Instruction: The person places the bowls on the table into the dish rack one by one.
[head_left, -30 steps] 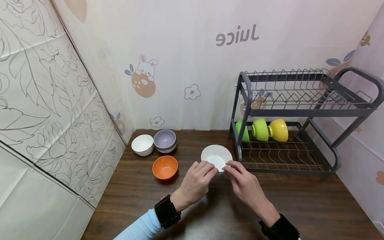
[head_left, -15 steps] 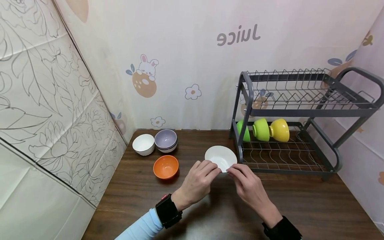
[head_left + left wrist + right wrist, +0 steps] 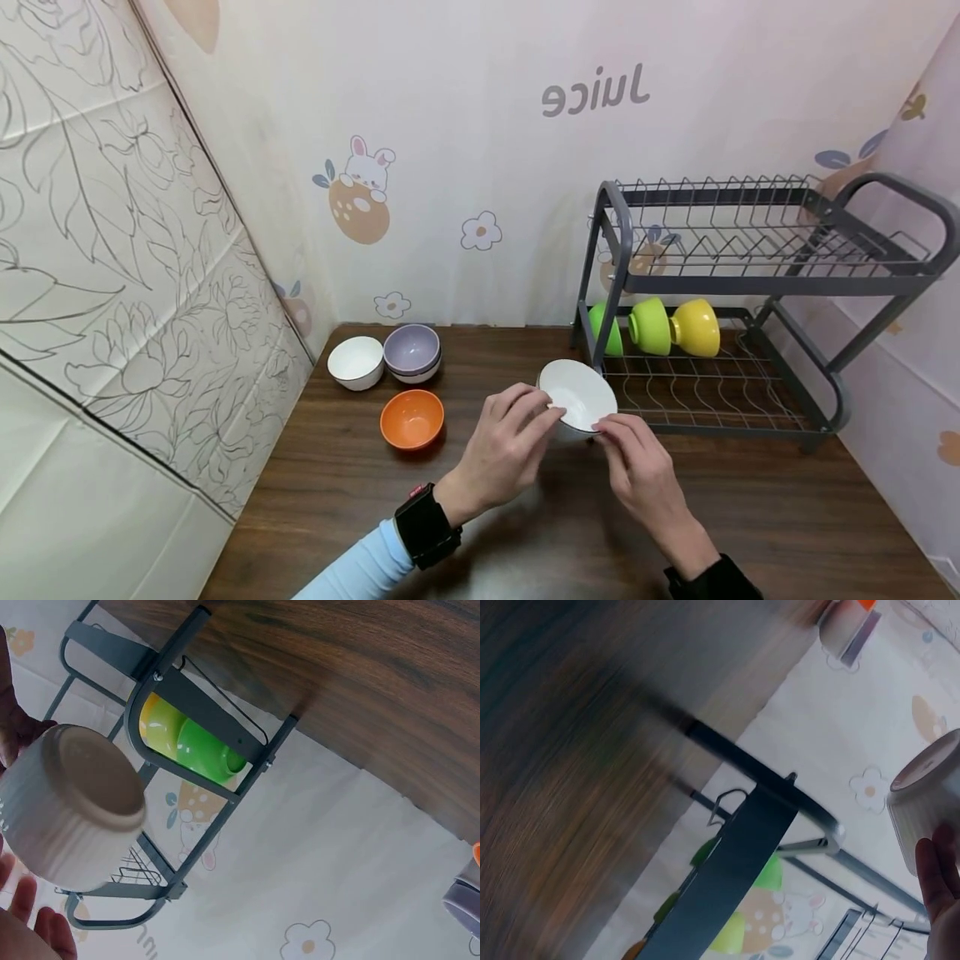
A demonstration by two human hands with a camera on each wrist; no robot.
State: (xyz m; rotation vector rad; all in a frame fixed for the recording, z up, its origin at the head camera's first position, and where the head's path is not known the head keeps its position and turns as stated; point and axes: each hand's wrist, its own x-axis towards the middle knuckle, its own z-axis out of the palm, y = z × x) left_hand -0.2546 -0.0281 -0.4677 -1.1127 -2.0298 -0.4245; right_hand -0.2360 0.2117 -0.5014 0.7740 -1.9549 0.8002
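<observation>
Both hands hold a white bowl [image 3: 577, 393] in front of the rack's left end, above the table. My left hand [image 3: 501, 454] grips its near left rim between thumb and fingers. At the near right rim, my right hand [image 3: 647, 473] pinches with thumb and fingertips. The bowl's inside tips toward the head camera. From the left wrist, the bowl's ribbed outside and round foot [image 3: 97, 769] show, with fingers at its edge. The right wrist view catches the bowl's side [image 3: 922, 806] with right-hand fingers [image 3: 932, 879] against it.
A two-tier dark dish rack [image 3: 750, 286] stands at the right; its lower tier holds a green bowl [image 3: 611, 332], a lime bowl [image 3: 651, 327] and a yellow bowl [image 3: 697, 327] on their sides. At the left are a white bowl [image 3: 356, 363], stacked purple bowl [image 3: 412, 349] and orange bowl [image 3: 412, 420].
The white bowl has moved right, toward the rack, with both hands following it. Its tilt has grown, and the right hand has shifted along with its near right rim.
</observation>
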